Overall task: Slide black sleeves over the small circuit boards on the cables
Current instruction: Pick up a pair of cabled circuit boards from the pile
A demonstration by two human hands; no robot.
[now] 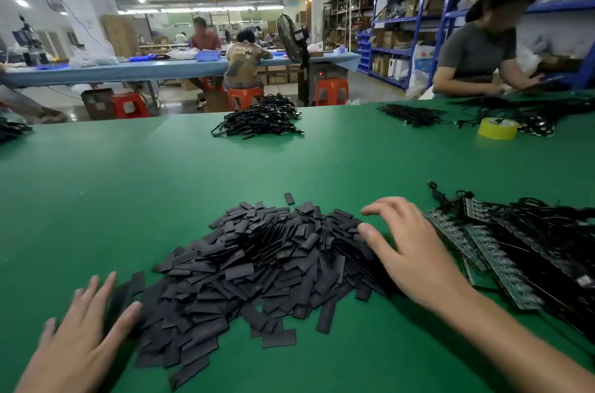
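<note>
**Bare hands, bare forearms**

The left hand (77, 338) and right hand (415, 251) are both bare, with slender fingers and plain nails trimmed fairly short. Both forearms are bare too, the right one uncovered to the frame's edge.

Two hands at a heap of black sleeves on a green bench

The left hand (75, 338) and right hand (415, 251) rest with straight fingers (375, 233) on opposite edges of the black sleeves (257, 264); cabled circuit boards (502, 251) lie just right of the heap on the bench (128, 183).
</note>
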